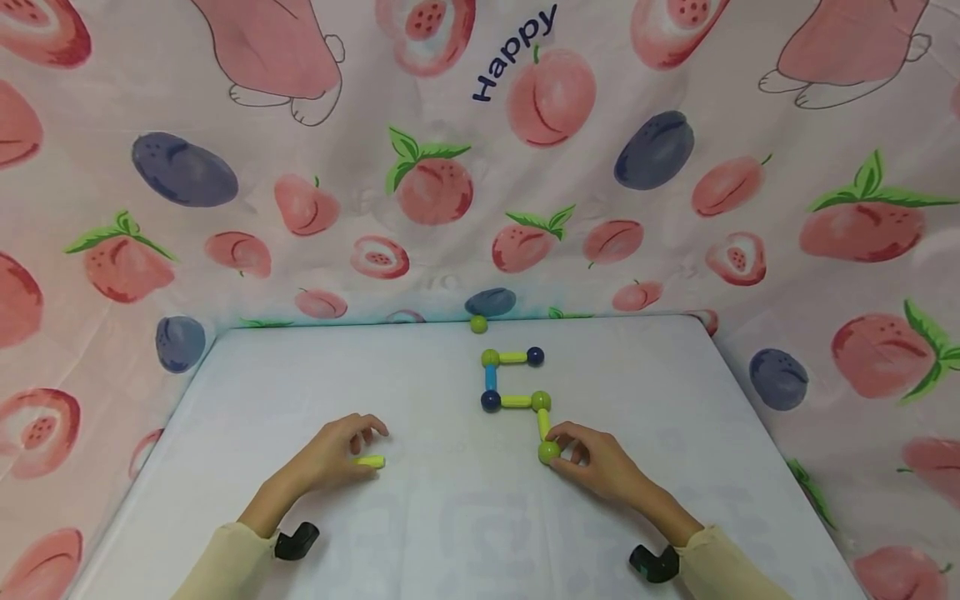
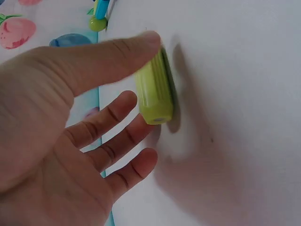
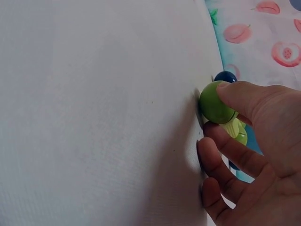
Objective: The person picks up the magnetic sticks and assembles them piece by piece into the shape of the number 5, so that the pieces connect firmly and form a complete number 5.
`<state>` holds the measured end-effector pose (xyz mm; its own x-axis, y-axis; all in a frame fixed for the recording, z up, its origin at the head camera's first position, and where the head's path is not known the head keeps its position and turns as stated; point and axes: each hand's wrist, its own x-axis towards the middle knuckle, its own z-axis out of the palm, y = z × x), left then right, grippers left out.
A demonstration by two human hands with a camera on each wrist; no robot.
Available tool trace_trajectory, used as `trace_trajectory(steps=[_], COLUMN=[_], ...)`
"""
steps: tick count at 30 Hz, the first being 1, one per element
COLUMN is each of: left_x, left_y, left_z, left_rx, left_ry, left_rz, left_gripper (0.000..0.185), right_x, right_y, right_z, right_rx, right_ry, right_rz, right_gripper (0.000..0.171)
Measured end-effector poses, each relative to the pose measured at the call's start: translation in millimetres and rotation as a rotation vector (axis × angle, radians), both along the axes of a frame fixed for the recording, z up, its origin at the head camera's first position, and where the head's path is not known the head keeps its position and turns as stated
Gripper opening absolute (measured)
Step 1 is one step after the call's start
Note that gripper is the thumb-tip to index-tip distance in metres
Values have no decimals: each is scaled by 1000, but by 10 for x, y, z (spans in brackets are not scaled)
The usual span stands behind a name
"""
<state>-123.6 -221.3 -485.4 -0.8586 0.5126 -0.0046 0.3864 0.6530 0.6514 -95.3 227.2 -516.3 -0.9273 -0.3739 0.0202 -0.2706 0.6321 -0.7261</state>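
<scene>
A chain of magnetic sticks and balls lies on the white table, right of centre. My right hand pinches the green ball at the chain's near end, thumb and forefinger round it. In the right wrist view the right hand grips that green ball, a yellow-green stick runs off behind it, and a dark blue ball sits beyond. My left hand holds a loose yellow-green stick lying on the table. In the left wrist view the left hand has its thumb on the stick.
A single green ball lies at the table's far edge. Fruit-print cloth hangs behind and at both sides. The chain's far end has a green ball, a yellow stick and a dark blue ball.
</scene>
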Motion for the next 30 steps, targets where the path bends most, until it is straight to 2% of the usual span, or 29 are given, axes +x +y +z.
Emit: trace_trajectory(steps=[8,22,30], left_x=[26,14,4], left_y=[-27,-56,-34], left_z=[-16,-92,-89], left_rx=[-12,-7,4], left_ry=[-23,6,12], left_rz=[-16,-41,-51], left_gripper=[45,35,33], right_x=[1,12,6], right_y=[10,6,5], right_z=[-8,-27,-45], right_rx=[-3,-14,-21], right_ry=[9,22,26], right_rz=[2,-1,-15], right_gripper=[32,32,29])
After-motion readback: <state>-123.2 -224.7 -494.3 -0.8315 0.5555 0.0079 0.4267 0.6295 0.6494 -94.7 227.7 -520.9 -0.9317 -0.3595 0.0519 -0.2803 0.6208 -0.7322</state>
